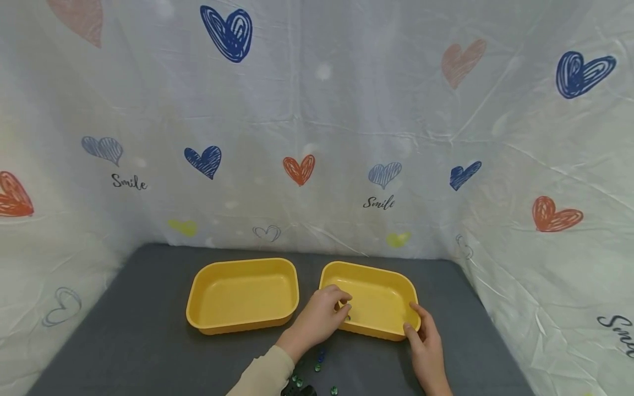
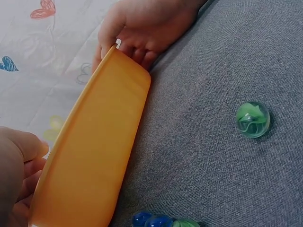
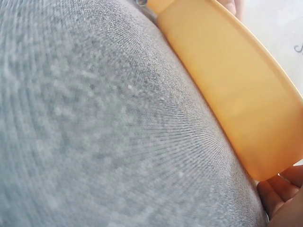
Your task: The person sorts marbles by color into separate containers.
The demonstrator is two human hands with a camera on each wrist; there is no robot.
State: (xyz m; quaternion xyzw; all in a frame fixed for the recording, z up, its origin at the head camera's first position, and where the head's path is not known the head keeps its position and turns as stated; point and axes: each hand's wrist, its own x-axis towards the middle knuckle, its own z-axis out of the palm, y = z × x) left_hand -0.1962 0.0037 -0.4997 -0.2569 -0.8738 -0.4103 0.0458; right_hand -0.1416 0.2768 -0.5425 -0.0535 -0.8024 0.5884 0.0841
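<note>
My left hand (image 1: pixel 319 316) reaches over the near left rim of the right yellow tray (image 1: pixel 376 269), its fingers bent and a gap between thumb and forefinger. Just below the thumb, inside this tray, a small dark marble (image 1: pixel 349 317) shows, partly hidden. The right hand (image 1: pixel 427 344) grips the same tray's near right corner, thumb on the near side and fingers at the right end. In the left wrist view the tray's wall (image 2: pixel 90 142) stands between both hands. A green marble (image 2: pixel 253 119) and some blue marbles (image 2: pixel 154 221) lie on the grey cloth in front.
A second yellow tray (image 1: pixel 242 324) stands to the left. Several green marbles (image 1: pixel 334 390) lie near the front edge of the view, beside a black object (image 1: pixel 308 391) under my left forearm. Behind the table hangs a white curtain (image 1: pixel 337 110) with hearts.
</note>
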